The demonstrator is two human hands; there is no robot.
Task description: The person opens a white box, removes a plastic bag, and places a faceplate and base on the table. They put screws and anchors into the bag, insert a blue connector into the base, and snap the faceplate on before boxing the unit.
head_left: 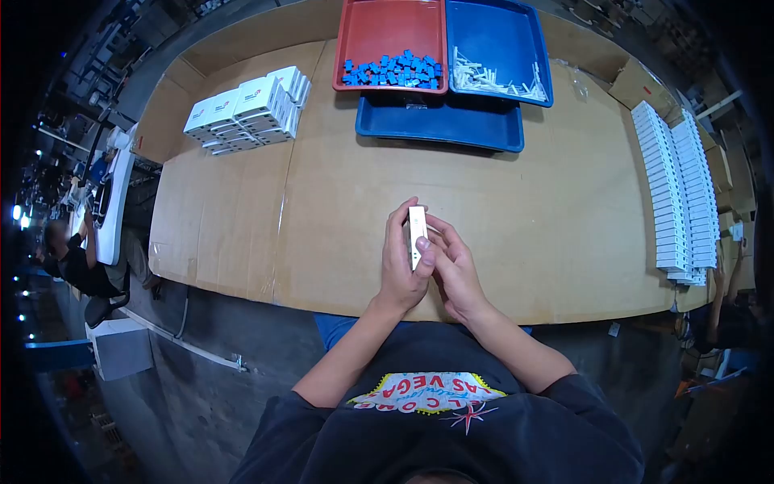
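Note:
A small white box stands on edge between both hands, just above the cardboard-covered table near its front edge. My left hand wraps around the box from the left, thumb on its lower end. My right hand touches it from the right with fingers curled along its side. Whether the box is sealed cannot be seen.
At the back stand a red tray with small blue parts, a blue tray with white parts, and another blue tray beneath. Stacked white boxes sit back left; rows of flat white boxes line the right. A seated person is far left.

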